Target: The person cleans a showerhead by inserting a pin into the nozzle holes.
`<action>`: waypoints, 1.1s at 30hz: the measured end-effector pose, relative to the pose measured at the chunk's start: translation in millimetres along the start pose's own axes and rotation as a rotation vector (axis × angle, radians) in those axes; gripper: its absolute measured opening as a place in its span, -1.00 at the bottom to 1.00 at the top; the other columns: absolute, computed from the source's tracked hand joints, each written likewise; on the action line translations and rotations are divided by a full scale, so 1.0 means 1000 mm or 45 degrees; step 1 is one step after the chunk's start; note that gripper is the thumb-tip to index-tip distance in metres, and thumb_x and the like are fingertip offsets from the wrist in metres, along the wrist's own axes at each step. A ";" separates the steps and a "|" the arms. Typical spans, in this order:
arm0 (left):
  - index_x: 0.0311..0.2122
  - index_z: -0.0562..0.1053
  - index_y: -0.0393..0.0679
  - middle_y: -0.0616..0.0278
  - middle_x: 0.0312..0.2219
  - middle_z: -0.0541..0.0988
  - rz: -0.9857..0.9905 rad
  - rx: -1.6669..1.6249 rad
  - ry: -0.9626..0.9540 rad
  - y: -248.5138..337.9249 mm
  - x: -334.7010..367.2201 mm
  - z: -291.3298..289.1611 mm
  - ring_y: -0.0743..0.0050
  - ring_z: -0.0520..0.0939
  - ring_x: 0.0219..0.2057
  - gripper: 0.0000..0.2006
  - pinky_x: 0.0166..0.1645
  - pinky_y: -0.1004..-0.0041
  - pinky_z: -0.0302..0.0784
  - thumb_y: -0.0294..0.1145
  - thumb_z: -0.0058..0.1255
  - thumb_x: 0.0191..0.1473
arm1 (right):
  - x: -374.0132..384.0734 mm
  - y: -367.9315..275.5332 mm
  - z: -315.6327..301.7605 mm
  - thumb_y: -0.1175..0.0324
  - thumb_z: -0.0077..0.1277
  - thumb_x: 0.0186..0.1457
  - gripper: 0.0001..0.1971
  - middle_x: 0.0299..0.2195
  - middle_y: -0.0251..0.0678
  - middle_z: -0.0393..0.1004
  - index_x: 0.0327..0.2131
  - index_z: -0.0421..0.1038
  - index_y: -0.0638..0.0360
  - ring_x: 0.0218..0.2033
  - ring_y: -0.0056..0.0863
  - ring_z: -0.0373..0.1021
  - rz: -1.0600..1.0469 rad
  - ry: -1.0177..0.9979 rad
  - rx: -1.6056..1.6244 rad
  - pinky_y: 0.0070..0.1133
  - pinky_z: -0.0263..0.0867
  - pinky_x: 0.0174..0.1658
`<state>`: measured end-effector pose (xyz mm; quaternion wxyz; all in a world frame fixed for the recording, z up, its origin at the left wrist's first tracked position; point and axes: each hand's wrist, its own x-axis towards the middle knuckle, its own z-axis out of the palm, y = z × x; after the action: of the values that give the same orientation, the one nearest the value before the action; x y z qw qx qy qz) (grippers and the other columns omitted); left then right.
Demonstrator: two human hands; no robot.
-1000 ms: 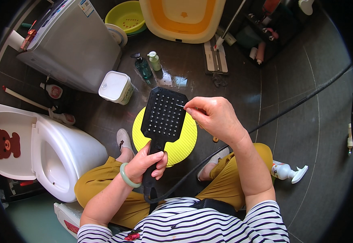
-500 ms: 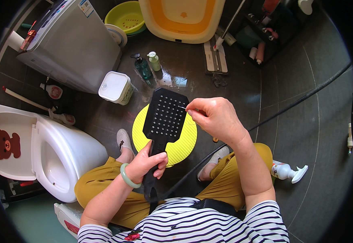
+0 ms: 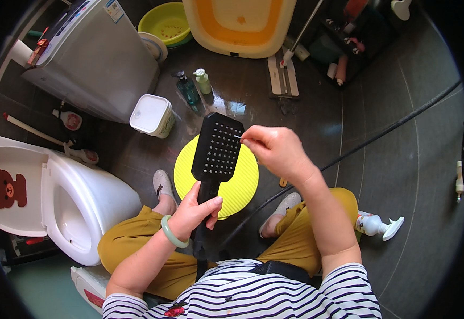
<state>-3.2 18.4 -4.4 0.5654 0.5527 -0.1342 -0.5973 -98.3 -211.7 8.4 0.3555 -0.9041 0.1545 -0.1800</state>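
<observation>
My left hand [image 3: 192, 215], with a pale green bangle at the wrist, wraps round the handle of a black handheld shower head [image 3: 218, 146]. Its flat face with rows of light nozzles is turned up toward me. At the face's right edge my right hand [image 3: 275, 150] pinches a thin, pale needle-like pick [image 3: 237, 136], whose tip meets the upper right nozzles; whether it sits in a hole cannot be made out. Beneath the shower head stands a round yellow ribbed stool top [image 3: 245, 183], partly covered by it. A black hose [image 3: 386, 129] runs from the right wall toward my lap.
On the left are a toilet [image 3: 91, 196] with its lid up and a grey washing machine [image 3: 99, 58]. A white-lidded bucket [image 3: 152, 115] and two pump bottles [image 3: 188, 89] stand ahead. A spray bottle [image 3: 373, 224] lies by my right knee; a flat mop [image 3: 283, 77] is farther off.
The shower head has tilted and turned slightly, its face now seen narrower. My right hand has shifted a little left with the pick, staying at the face's right edge.
</observation>
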 end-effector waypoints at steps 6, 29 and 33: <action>0.03 0.14 -0.18 0.27 -0.59 0.40 -0.155 0.059 0.024 -0.001 0.000 -0.001 0.55 0.41 -0.70 -0.59 -0.58 0.53 0.38 -0.35 0.04 0.19 | -0.008 -0.019 0.021 0.40 0.02 0.03 -0.91 -0.63 -0.15 0.46 -0.50 0.39 0.15 -0.55 -0.10 0.45 -0.077 -0.065 -0.561 -0.32 0.39 -0.47; -0.08 0.16 -0.06 0.28 -0.58 0.36 -0.126 -0.038 -0.042 0.007 0.004 -0.001 0.54 0.39 -0.70 -0.68 -0.56 0.50 0.41 -0.34 0.04 0.18 | 0.001 0.014 0.015 0.36 0.04 0.10 -0.85 -0.68 -0.31 0.44 -0.38 0.47 0.26 -0.62 -0.57 0.44 0.290 -0.181 0.295 -0.58 0.31 -0.49; -0.11 0.16 -0.02 0.28 -0.58 0.35 -0.268 -0.154 -0.089 0.004 0.002 -0.003 0.55 0.38 -0.71 -0.71 -0.57 0.50 0.40 -0.34 0.02 0.19 | -0.003 -0.016 0.025 0.34 0.02 0.07 -0.87 -0.56 -0.11 0.50 -0.47 0.42 0.17 -0.49 -0.07 0.46 -0.014 -0.104 -0.491 -0.31 0.39 -0.38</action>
<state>1.9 17.0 -2.7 0.5267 0.5076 -0.0586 -0.6793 -87.5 -185.0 1.8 0.1809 -0.9627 0.1668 -0.1122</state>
